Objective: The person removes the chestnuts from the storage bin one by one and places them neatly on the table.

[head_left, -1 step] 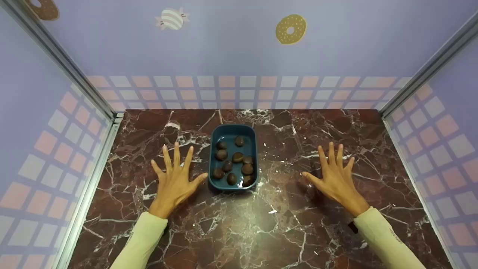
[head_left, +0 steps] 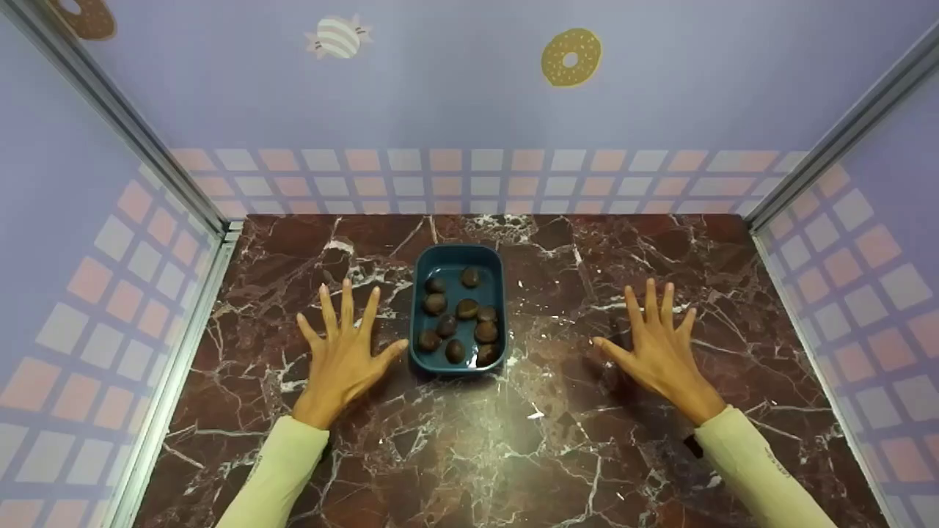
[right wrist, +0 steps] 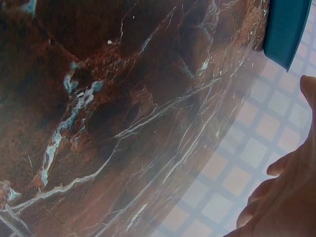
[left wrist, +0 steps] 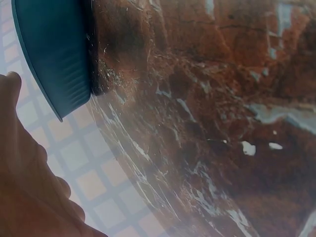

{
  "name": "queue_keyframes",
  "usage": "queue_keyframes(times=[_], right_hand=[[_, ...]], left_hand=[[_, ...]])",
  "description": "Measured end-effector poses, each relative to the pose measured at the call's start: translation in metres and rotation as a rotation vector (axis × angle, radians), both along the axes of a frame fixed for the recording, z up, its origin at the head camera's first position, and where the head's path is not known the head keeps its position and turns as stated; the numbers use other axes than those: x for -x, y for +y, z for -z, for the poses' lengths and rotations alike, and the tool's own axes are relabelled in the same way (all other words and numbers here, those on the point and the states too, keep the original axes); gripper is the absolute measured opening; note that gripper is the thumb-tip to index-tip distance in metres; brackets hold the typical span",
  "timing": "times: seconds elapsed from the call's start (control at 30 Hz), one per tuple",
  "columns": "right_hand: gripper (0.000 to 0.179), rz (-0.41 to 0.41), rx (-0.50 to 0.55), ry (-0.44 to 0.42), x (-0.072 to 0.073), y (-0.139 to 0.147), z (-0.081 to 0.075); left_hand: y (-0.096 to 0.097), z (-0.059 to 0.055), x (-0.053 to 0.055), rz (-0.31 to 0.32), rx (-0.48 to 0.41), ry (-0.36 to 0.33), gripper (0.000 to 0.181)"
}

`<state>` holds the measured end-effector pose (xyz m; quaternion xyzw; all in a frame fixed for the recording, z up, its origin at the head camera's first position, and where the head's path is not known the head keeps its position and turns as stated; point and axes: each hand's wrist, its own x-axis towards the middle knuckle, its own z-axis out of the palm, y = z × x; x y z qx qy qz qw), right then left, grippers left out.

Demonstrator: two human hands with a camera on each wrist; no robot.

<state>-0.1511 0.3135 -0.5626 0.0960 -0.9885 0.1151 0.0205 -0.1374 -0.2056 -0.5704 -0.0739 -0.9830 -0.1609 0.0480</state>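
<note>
A teal rectangular dish (head_left: 460,254) with rounded corners stands left of centre on the table, holding several brown, rounded chestnuts (head_left: 467,309), most of them toward its near end. Beside its left wall is my left hand (head_left: 341,367), palm down with fingers spread and the thumb tip close to the dish. Farther off on the right, my right hand (head_left: 659,359) also has its fingers spread, its thumb pointing toward the dish. Both hands hold nothing. The left wrist view catches the dish's outer wall (left wrist: 54,54); the right wrist view shows one corner of it (right wrist: 289,29).
The dark red marble tabletop (head_left: 499,455) has white veins and a bright glare. Behind it rises a lilac back wall (head_left: 469,95) with printed squares and sweets. Similar side panels (head_left: 66,293) and metal corner rails (head_left: 117,110) enclose the table.
</note>
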Motion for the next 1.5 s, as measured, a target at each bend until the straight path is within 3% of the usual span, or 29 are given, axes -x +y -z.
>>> queue_keyframes(times=[0.6,1.17,1.5], right_hand=[[0.118,0.026,0.006,-0.05,-0.003,0.0,-0.005],[0.114,0.037,0.066,-0.051,0.008,-0.009,-0.016],[0.105,0.006,0.14,0.007,0.013,-0.018,-0.016]], left_hand=[[0.003,0.0,-0.001,0.02,0.041,0.008,0.104],[0.006,-0.001,-0.004,0.036,0.03,-0.019,0.108],[0.009,0.0,-0.003,0.096,-0.064,-0.028,0.106]])
